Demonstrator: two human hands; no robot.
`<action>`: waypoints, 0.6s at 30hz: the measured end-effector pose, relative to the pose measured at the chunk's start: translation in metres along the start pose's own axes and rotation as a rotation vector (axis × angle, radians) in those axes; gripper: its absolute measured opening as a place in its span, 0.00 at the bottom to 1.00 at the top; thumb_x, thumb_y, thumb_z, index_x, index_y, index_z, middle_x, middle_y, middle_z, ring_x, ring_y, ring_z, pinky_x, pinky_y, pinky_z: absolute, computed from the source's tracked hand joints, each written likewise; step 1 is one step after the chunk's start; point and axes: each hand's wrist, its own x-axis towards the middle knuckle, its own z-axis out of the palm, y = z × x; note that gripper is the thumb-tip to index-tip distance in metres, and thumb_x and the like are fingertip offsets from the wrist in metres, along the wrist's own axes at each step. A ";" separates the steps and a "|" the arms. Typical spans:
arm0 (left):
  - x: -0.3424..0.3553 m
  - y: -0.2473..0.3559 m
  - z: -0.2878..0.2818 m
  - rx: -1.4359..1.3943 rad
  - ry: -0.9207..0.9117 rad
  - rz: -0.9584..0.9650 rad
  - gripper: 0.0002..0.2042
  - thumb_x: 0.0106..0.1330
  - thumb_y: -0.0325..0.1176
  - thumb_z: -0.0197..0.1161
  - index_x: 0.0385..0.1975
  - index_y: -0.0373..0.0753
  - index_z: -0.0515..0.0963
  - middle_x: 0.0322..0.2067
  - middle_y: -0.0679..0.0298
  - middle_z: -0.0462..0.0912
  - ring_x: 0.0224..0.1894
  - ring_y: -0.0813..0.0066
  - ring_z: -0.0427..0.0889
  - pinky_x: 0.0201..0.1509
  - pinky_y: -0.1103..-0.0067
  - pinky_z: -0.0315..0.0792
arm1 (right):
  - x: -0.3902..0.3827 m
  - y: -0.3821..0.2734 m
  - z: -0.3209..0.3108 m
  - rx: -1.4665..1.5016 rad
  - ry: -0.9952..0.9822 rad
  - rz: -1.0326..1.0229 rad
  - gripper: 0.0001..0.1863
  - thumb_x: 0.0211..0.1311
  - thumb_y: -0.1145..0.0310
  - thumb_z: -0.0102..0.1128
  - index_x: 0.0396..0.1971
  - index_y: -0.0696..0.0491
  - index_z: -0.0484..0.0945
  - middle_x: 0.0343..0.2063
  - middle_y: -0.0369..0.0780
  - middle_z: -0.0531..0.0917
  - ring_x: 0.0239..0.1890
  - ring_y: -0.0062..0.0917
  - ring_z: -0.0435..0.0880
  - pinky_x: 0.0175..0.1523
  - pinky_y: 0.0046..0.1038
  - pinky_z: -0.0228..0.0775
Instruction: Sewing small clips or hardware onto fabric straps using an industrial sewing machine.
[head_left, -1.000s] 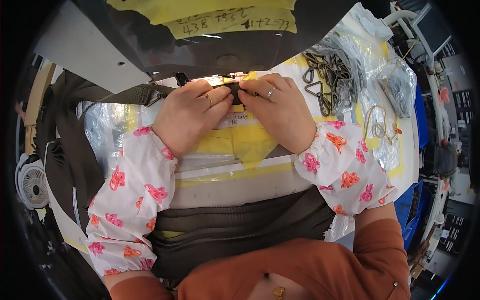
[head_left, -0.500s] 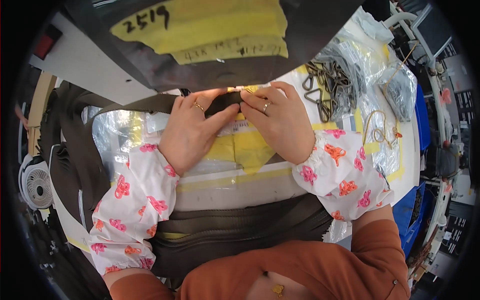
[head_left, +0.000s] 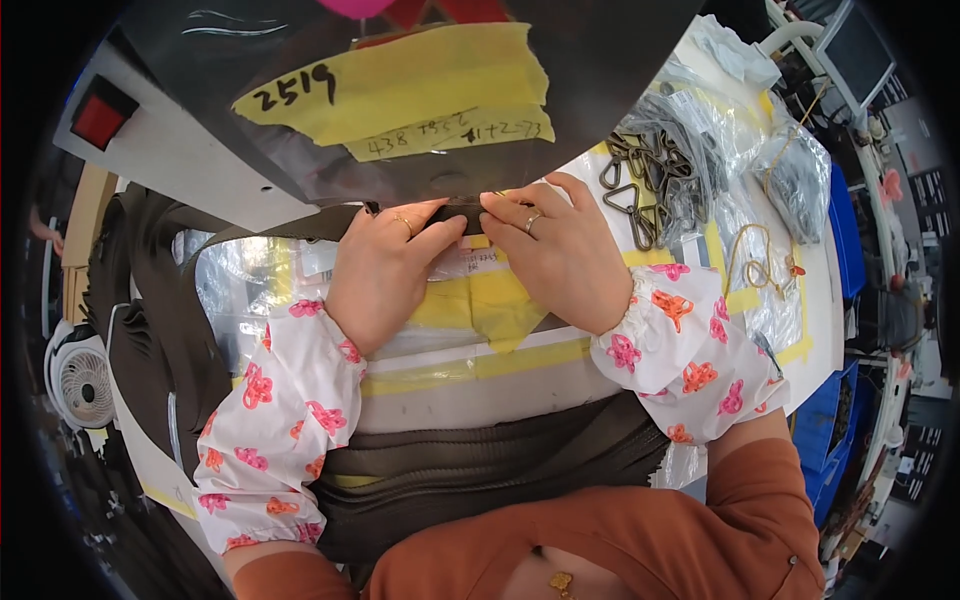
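Observation:
My left hand (head_left: 385, 270) is closed on a dark brown webbing strap (head_left: 290, 228), its thumb on the near edge and its fingers at the far side. Close by on the right, my right hand (head_left: 565, 255) holds the strap's other part with bent fingers. A short stretch of strap shows between the two hands, just under the lower edge of a machine's dark cover (head_left: 600, 90). Light glows by the fingertips. That cover hides the far fingertips and whatever lies beneath it. Yellow tape (head_left: 500, 300) and a clear plastic sheet lie under my hands.
Triangular metal rings (head_left: 634, 200) lie in a heap to the right, beside plastic bags (head_left: 795, 180). More strap is looped at left (head_left: 150, 340), and folded lengths (head_left: 490, 470) lie at the near edge. A white fan (head_left: 82, 385) stands left; blue bins (head_left: 848, 240) stand right.
The view has shifted slightly, showing more of the machine's red switch and cover. Both hands stay on the strap, and the gap between their fingertips looks slightly wider.

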 end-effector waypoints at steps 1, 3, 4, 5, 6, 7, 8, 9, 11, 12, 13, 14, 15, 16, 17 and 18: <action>0.000 0.000 -0.001 -0.001 -0.002 0.000 0.10 0.51 0.22 0.59 0.35 0.37 0.77 0.41 0.55 0.78 0.42 0.57 0.77 0.45 0.71 0.69 | 0.001 0.000 -0.001 0.000 -0.004 0.000 0.13 0.39 0.75 0.58 0.30 0.56 0.79 0.40 0.35 0.80 0.43 0.25 0.73 0.53 0.35 0.62; 0.000 0.000 -0.003 -0.012 -0.023 -0.019 0.09 0.52 0.22 0.58 0.34 0.36 0.77 0.41 0.55 0.78 0.43 0.57 0.77 0.46 0.71 0.69 | -0.001 -0.001 -0.001 -0.010 -0.013 -0.005 0.14 0.38 0.75 0.58 0.31 0.56 0.79 0.40 0.35 0.80 0.43 0.24 0.73 0.53 0.35 0.61; 0.000 0.000 -0.003 -0.013 -0.024 -0.017 0.09 0.52 0.22 0.58 0.34 0.36 0.77 0.41 0.55 0.78 0.43 0.57 0.77 0.46 0.71 0.69 | -0.001 -0.001 -0.001 -0.021 -0.023 -0.011 0.14 0.37 0.76 0.58 0.31 0.56 0.79 0.40 0.34 0.80 0.43 0.24 0.73 0.53 0.35 0.61; 0.000 -0.001 -0.003 -0.017 -0.027 -0.019 0.09 0.52 0.23 0.58 0.35 0.36 0.77 0.42 0.55 0.78 0.43 0.57 0.77 0.46 0.71 0.69 | -0.001 -0.002 -0.002 -0.022 -0.022 -0.009 0.14 0.37 0.76 0.58 0.31 0.56 0.79 0.40 0.34 0.80 0.43 0.24 0.73 0.53 0.35 0.61; 0.000 -0.001 -0.003 -0.020 -0.030 -0.022 0.09 0.53 0.23 0.58 0.35 0.36 0.77 0.42 0.55 0.77 0.43 0.57 0.77 0.46 0.71 0.69 | 0.000 -0.002 -0.003 -0.024 -0.035 -0.009 0.15 0.37 0.76 0.58 0.32 0.55 0.79 0.40 0.34 0.80 0.44 0.24 0.73 0.54 0.36 0.61; 0.000 -0.001 -0.003 -0.022 -0.032 -0.021 0.09 0.53 0.23 0.58 0.35 0.36 0.77 0.42 0.55 0.77 0.43 0.57 0.77 0.46 0.71 0.69 | 0.000 -0.002 -0.004 -0.026 -0.048 -0.009 0.15 0.37 0.76 0.58 0.33 0.55 0.79 0.41 0.34 0.80 0.44 0.24 0.73 0.54 0.36 0.60; 0.001 -0.001 -0.004 -0.027 -0.032 -0.008 0.09 0.53 0.22 0.57 0.35 0.36 0.76 0.42 0.55 0.77 0.43 0.57 0.77 0.46 0.70 0.69 | -0.001 -0.002 -0.004 -0.026 -0.049 -0.006 0.15 0.37 0.76 0.58 0.33 0.55 0.79 0.41 0.34 0.80 0.44 0.24 0.73 0.54 0.36 0.60; 0.001 -0.001 -0.004 -0.031 -0.032 0.005 0.09 0.53 0.22 0.57 0.35 0.36 0.76 0.41 0.54 0.77 0.43 0.57 0.76 0.47 0.70 0.69 | -0.001 -0.001 -0.003 -0.041 -0.052 0.003 0.15 0.38 0.76 0.58 0.33 0.55 0.79 0.41 0.34 0.80 0.43 0.24 0.74 0.54 0.37 0.60; 0.000 -0.003 -0.002 -0.032 -0.036 0.009 0.09 0.53 0.22 0.57 0.35 0.36 0.76 0.42 0.55 0.77 0.43 0.57 0.77 0.46 0.70 0.69 | -0.001 -0.002 -0.003 -0.060 -0.049 0.015 0.15 0.38 0.76 0.58 0.33 0.55 0.79 0.41 0.34 0.80 0.43 0.24 0.74 0.54 0.37 0.60; -0.001 -0.003 -0.001 -0.034 -0.040 0.012 0.09 0.54 0.22 0.57 0.35 0.36 0.76 0.42 0.55 0.77 0.43 0.57 0.77 0.45 0.71 0.70 | -0.002 -0.002 -0.004 -0.056 -0.065 0.020 0.16 0.38 0.76 0.58 0.33 0.54 0.79 0.41 0.33 0.80 0.42 0.23 0.74 0.55 0.37 0.60; -0.001 -0.004 -0.002 -0.031 -0.042 0.012 0.09 0.54 0.22 0.57 0.35 0.36 0.76 0.42 0.55 0.77 0.43 0.57 0.77 0.45 0.71 0.70 | -0.002 -0.003 -0.003 -0.049 -0.081 0.023 0.16 0.39 0.76 0.57 0.34 0.54 0.79 0.41 0.33 0.80 0.41 0.23 0.74 0.55 0.37 0.59; -0.001 -0.004 -0.003 -0.034 -0.046 -0.005 0.09 0.54 0.22 0.57 0.36 0.36 0.76 0.41 0.56 0.78 0.42 0.58 0.77 0.44 0.71 0.70 | -0.002 -0.002 -0.001 -0.047 -0.078 0.023 0.16 0.39 0.76 0.57 0.34 0.54 0.79 0.41 0.33 0.80 0.41 0.23 0.74 0.55 0.37 0.59; 0.000 -0.005 -0.003 -0.038 -0.050 -0.021 0.09 0.54 0.22 0.56 0.36 0.36 0.76 0.41 0.57 0.78 0.42 0.58 0.77 0.43 0.72 0.71 | 0.000 0.001 0.001 -0.060 -0.075 0.015 0.11 0.43 0.73 0.55 0.31 0.53 0.78 0.40 0.32 0.79 0.41 0.23 0.75 0.56 0.38 0.58; 0.001 -0.006 -0.003 -0.038 -0.050 -0.020 0.09 0.54 0.22 0.56 0.36 0.36 0.76 0.41 0.57 0.78 0.42 0.58 0.77 0.43 0.72 0.71 | 0.001 0.003 0.002 -0.075 -0.074 0.007 0.07 0.47 0.71 0.53 0.29 0.51 0.77 0.40 0.32 0.79 0.40 0.22 0.75 0.57 0.38 0.56; 0.003 -0.008 -0.002 -0.048 -0.045 -0.026 0.10 0.55 0.22 0.56 0.37 0.36 0.76 0.40 0.57 0.79 0.40 0.58 0.78 0.41 0.72 0.72 | 0.002 0.006 0.003 -0.075 -0.075 0.008 0.07 0.47 0.71 0.53 0.29 0.51 0.77 0.40 0.32 0.79 0.40 0.22 0.75 0.57 0.38 0.56; 0.004 -0.010 0.000 -0.057 -0.039 -0.033 0.10 0.55 0.22 0.55 0.37 0.36 0.76 0.38 0.57 0.79 0.38 0.58 0.78 0.39 0.73 0.73 | 0.003 0.008 0.003 -0.075 -0.089 0.009 0.07 0.48 0.71 0.53 0.29 0.51 0.77 0.40 0.31 0.79 0.40 0.22 0.75 0.57 0.38 0.56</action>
